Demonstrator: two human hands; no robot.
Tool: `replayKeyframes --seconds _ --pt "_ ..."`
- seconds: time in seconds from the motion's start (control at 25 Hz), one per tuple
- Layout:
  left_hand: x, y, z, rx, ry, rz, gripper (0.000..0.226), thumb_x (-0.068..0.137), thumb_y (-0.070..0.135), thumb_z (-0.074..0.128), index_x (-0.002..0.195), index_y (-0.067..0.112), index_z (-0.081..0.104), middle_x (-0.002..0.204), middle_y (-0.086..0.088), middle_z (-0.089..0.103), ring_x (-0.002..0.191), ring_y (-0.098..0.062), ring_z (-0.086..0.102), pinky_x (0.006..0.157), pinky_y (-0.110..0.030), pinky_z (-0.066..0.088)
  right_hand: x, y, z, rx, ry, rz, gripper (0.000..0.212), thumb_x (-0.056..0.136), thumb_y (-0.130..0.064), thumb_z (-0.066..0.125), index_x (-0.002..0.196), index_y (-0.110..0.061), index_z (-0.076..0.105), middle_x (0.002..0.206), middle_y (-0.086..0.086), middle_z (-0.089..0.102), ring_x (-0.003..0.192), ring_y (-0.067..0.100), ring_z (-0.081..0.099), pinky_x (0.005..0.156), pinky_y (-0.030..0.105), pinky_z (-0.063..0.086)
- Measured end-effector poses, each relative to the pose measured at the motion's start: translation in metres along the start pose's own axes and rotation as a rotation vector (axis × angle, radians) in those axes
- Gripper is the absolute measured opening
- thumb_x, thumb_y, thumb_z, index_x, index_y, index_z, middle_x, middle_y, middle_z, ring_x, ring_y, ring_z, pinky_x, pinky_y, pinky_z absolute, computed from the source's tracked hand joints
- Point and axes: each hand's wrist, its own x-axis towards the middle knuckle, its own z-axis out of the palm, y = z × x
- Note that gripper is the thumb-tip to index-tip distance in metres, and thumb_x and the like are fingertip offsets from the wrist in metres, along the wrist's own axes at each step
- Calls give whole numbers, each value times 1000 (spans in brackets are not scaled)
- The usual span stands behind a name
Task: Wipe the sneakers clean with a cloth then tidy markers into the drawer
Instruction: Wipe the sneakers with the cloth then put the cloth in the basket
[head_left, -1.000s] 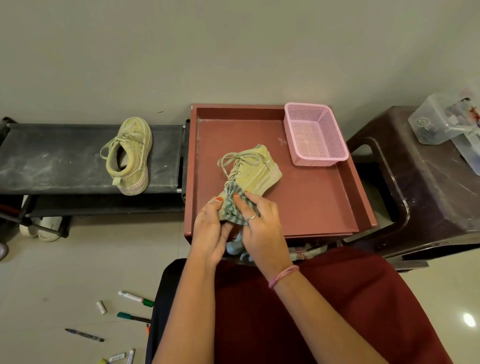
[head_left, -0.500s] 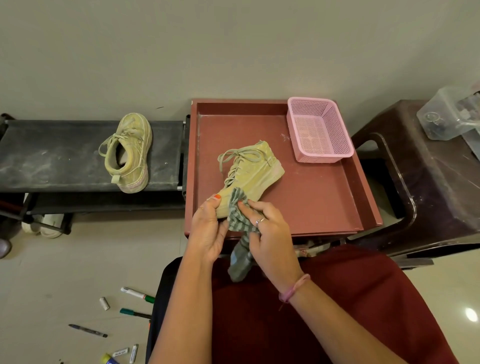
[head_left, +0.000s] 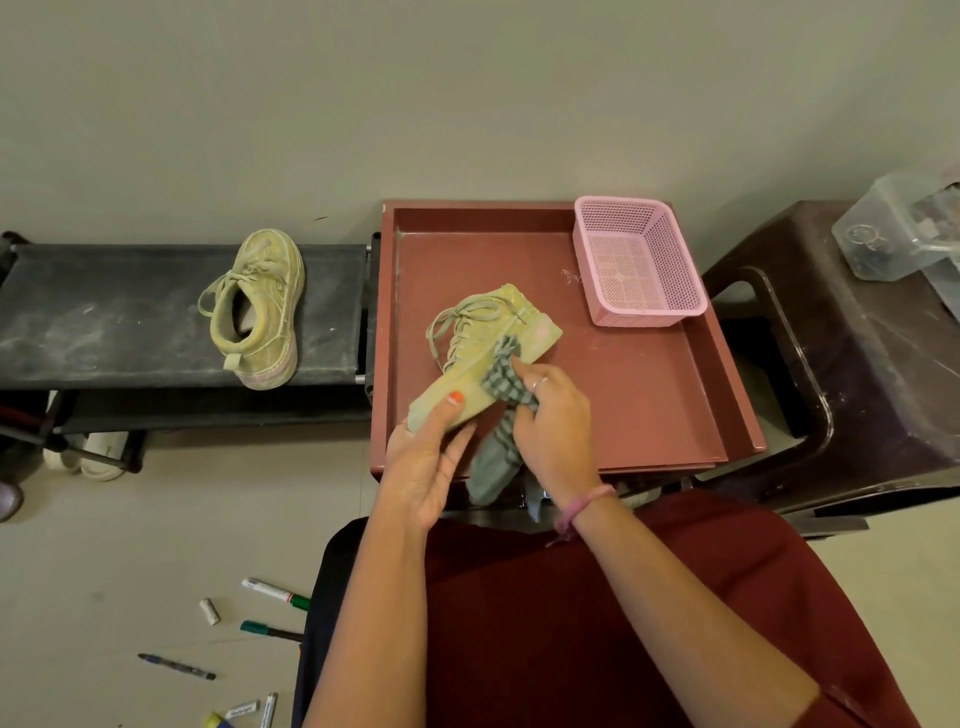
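A yellowish sneaker (head_left: 483, 343) lies on its side in the open reddish-brown drawer (head_left: 649, 395). My left hand (head_left: 428, 457) grips its heel end, thumb on top. My right hand (head_left: 553, 421) holds a grey-green checked cloth (head_left: 501, 382) pressed against the sneaker's side; the cloth's tail hangs over the drawer's front edge. The second sneaker (head_left: 260, 306) stands upright on the black bench (head_left: 104, 317) to the left. Several markers (head_left: 275, 592) lie scattered on the floor at lower left.
A pink mesh basket (head_left: 636, 260) sits in the drawer's back right corner. A dark brown plastic stool (head_left: 857, 364) stands to the right with a clear plastic box (head_left: 898, 228) on it. White footwear (head_left: 98, 457) lies under the bench. My lap in dark red fabric fills the foreground.
My right hand has moved the cloth up along the sneaker's side, away from the heel. The sneaker has shifted slightly, and my left hand still grips its heel end.
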Motion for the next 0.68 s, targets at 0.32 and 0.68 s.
replayKeyframes --seconds 0.32,0.68 --pt "4 -6 -6 78 -6 2 39 83 -2 66 121 0 58 114 -14 70 106 -22 68 86 -31 57 15 14 0 -133 -19 -39 49 78 17 49 121 -3 63 113 14 63 102 31 55 86 7 23" --pt "13 -6 -12 333 -120 107 52 68 9 82 115 1 63 101 -11 73 92 -20 69 82 -33 57 -19 -16 -2 -191 -45 -383 45 81 1 38 115 -4 66 110 8 64 94 29 54 91 26 45"
